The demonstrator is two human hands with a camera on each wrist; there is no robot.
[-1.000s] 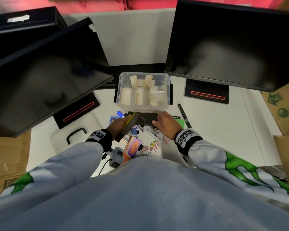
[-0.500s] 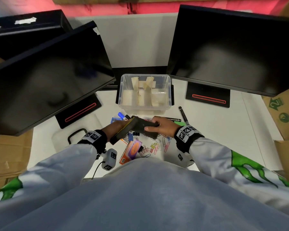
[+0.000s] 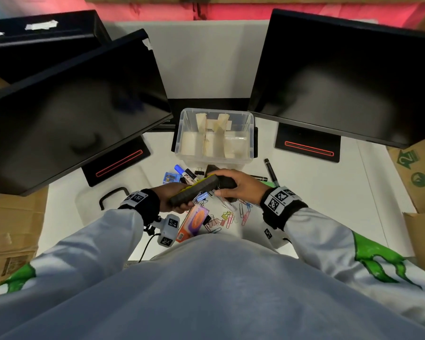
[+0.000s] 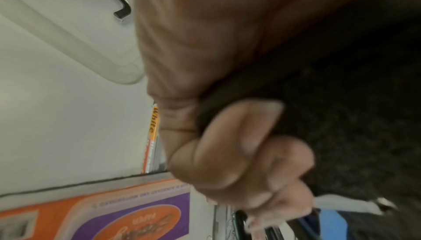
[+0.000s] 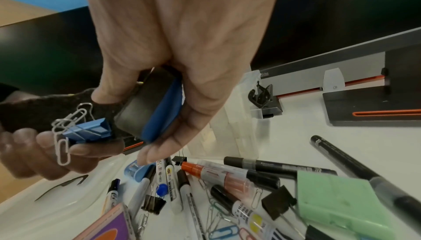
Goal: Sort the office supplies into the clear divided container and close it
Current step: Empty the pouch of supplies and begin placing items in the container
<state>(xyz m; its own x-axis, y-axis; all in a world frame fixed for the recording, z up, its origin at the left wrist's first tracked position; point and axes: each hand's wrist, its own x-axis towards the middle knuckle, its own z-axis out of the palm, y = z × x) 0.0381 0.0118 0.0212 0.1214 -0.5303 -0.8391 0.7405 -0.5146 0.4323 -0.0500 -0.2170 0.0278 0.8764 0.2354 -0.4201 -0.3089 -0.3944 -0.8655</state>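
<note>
Your left hand (image 3: 174, 195) is curled round a dark felt eraser with a yellow edge (image 3: 194, 191), held up above the scattered supplies; a blue binder clip (image 5: 90, 133) with silver paper clips (image 5: 66, 130) hanging from it clings to the eraser's underside. Your right hand (image 3: 241, 186) grips a second eraser, black with a blue side (image 5: 151, 112), thumb on one face and fingers wrapped over the other, just beside the first one. The clear divided container (image 3: 215, 136) stands open on the white desk (image 3: 317, 192) between the two dark monitors (image 3: 341, 77), beyond both hands, its paper dividers showing; its lid with the black handle (image 3: 113, 196) lies flat to your left. Below your hands lie markers (image 5: 227, 171), black binder clips (image 5: 152, 204), coloured paper clips (image 3: 227, 218), a green sticky-note pad (image 5: 341, 202) and an orange and purple box (image 4: 109, 213). One edge of that box reads "White" in orange letters; the rest of its print is too blurred to read, and the marker labels cannot be made out.
</note>
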